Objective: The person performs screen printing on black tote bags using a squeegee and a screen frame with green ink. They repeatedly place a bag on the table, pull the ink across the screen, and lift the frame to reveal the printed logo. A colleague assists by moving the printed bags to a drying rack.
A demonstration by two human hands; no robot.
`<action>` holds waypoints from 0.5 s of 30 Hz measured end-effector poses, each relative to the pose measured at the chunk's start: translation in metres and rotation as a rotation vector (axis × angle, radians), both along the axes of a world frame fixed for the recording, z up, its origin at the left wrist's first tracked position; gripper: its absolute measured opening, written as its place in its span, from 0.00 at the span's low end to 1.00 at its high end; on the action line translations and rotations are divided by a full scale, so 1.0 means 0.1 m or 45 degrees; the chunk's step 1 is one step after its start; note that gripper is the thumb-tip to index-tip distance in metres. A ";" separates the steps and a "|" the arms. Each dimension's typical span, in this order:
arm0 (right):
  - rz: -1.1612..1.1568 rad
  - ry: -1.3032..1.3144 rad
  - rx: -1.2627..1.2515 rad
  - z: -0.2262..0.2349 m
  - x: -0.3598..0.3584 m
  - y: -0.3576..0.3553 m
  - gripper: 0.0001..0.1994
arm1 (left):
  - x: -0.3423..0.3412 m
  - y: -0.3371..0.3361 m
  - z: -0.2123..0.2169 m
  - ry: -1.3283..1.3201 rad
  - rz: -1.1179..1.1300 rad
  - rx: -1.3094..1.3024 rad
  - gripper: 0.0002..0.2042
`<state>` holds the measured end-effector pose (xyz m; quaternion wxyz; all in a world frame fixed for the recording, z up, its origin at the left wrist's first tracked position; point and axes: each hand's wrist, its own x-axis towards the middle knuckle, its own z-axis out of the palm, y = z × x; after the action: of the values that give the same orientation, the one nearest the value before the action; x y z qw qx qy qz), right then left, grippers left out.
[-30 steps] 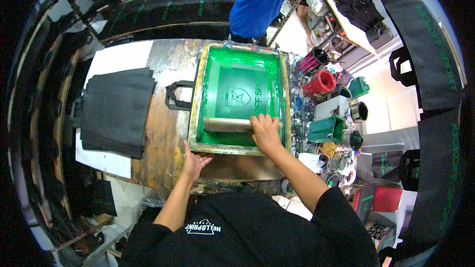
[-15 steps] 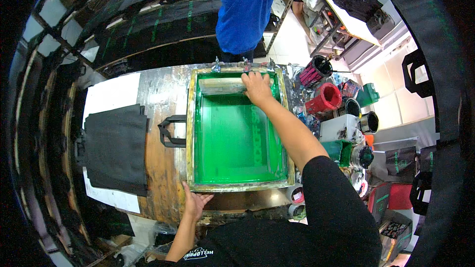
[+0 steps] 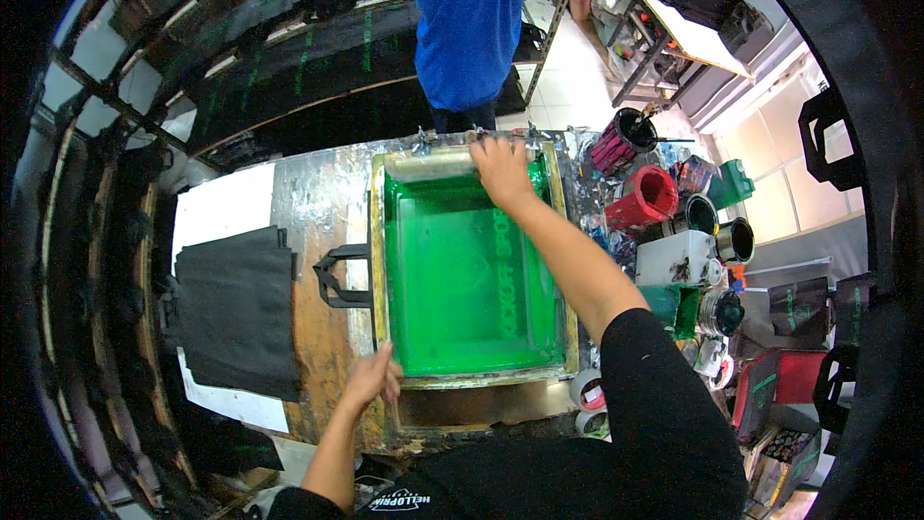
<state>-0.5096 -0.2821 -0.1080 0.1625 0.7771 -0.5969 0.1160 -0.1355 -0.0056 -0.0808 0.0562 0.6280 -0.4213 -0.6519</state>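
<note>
A screen-printing frame (image 3: 378, 260) with a green mesh lies on the worktable, and pale lettering runs along the mesh's right side. Across its far end rests a squeegee (image 3: 433, 166) with a pale bar. My right hand (image 3: 503, 171) is closed over the squeegee's right part, arm stretched forward. My left hand (image 3: 372, 377) is at the frame's near left corner, thumb raised and fingers apart, slightly blurred; I cannot tell whether it touches the frame. From under the frame's left side sticks out a black bag handle (image 3: 332, 276); the rest of that bag is hidden.
A stack of black fabric bags (image 3: 238, 313) lies on white sheets at the left. Ink-stained tins and tubs, among them a red tub (image 3: 654, 195) and a white container (image 3: 674, 258), crowd the right edge. Beyond the table stands a person in blue (image 3: 467, 29). Racks line the left.
My left hand has come up from below the frame's near edge to its left corner, its fingers less spread. My right hand stays on the squeegee. The whole view has shifted slightly.
</note>
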 end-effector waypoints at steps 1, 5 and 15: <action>-0.014 0.004 -0.004 -0.13 0.05 0.07 0.18 | -0.10 -0.18 0.00 -0.087 0.022 -0.300 0.36; -0.012 0.020 0.063 -0.10 0.16 0.14 0.17 | -0.59 -1.20 0.13 -0.377 -0.092 -1.380 0.25; 0.043 -0.090 0.441 0.08 -0.48 -0.01 0.23 | -1.29 -3.11 0.01 -0.969 -0.774 -1.643 0.38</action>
<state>-0.5573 -0.2831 -0.0995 0.0032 0.7988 -0.6002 0.0411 -0.2640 -0.3170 -0.0801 0.0805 0.5086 -0.8572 -0.0086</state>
